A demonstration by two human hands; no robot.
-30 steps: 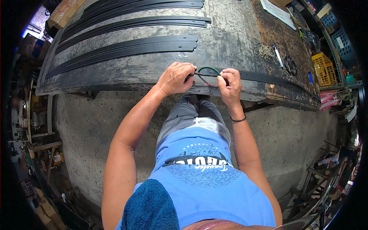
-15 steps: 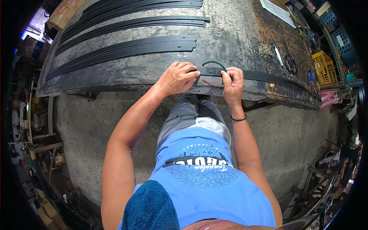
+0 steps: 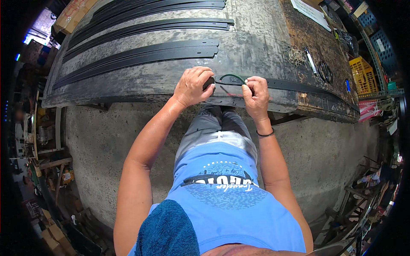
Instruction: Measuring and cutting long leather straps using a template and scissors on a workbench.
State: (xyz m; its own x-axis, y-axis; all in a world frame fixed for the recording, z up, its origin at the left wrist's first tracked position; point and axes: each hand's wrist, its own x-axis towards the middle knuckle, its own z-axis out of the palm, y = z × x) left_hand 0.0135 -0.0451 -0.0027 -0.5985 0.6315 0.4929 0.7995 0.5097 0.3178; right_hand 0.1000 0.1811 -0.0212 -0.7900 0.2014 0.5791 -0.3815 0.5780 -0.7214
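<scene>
A long black strap [image 3: 294, 85] lies along the near edge of a worn grey workbench [image 3: 252, 47]. My left hand [image 3: 193, 86] grips the strap's left end, fingers curled over it. My right hand [image 3: 256, 94] pinches a thin dark green cord [image 3: 232, 77] that arches in a loop between the two hands, just above the strap. Both hands rest at the bench's front edge, close together.
Several more long black straps [image 3: 141, 53] lie in rows across the bench further back. At the right end sit a pen [image 3: 310, 60], scissors [image 3: 326, 71] and a bundle of rubber bands [image 3: 294, 54]. A yellow crate [image 3: 362, 70] stands beyond. Concrete floor lies below.
The hands have stayed at the strap's end; the left hand shifted slightly over it and the green cord loop has flattened a little between the hands.
</scene>
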